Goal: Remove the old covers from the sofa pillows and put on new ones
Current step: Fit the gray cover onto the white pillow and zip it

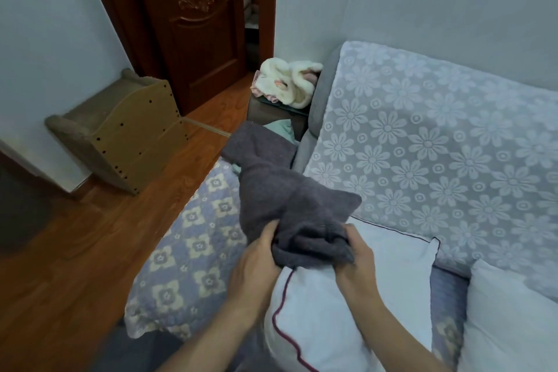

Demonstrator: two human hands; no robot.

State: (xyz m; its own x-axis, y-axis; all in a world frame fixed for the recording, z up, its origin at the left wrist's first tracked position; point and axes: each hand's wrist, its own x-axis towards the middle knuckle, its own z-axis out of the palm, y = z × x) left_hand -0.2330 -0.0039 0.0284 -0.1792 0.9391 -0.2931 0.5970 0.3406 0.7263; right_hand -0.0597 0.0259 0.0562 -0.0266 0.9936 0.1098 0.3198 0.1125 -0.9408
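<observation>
Pillow [320, 311], white with a dark red edge line, sits on the sofa [422, 136] with its top end inside a fuzzy gray cover [280, 190]. Left hand [256, 260] and right hand [356, 260] each pinch the bunched cover opening on either side. Another white pillow [513, 320] lies just beside it.

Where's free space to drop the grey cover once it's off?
Free: quilted seat left of the left hand, and wood floor beyond. Crowded: right of the right hand, where white pillows fill the seat; grey cover overhangs the far end.
</observation>
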